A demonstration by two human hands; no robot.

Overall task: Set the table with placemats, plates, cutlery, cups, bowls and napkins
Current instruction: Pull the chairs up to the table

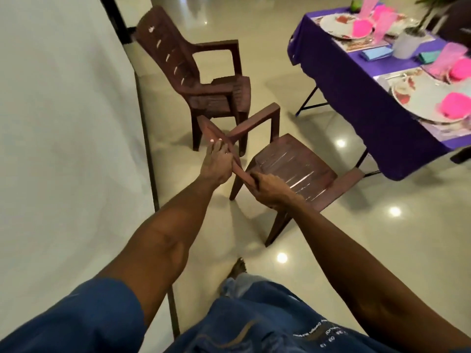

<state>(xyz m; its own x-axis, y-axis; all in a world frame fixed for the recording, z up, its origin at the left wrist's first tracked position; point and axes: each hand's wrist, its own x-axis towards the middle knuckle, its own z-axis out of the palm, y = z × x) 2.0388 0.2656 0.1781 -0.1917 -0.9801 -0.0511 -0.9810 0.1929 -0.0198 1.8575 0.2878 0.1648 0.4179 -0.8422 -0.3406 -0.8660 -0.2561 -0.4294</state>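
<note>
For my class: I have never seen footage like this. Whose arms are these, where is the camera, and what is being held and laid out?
There is one picture, from a camera worn on a person's head, looking forward and down, so the arms are the wearer's own. The left hand and right hand both grip the top of the backrest of a brown chair. A second chair stands behind it. At the upper right, a table with a purple cloth carries plates, pink bowls, pink cups and folded napkins.

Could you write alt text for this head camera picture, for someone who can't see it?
Both hands, left hand and right hand, grip the backrest of a brown plastic chair. A second chair stands behind, and a set table with a purple cloth stands at right.
</note>
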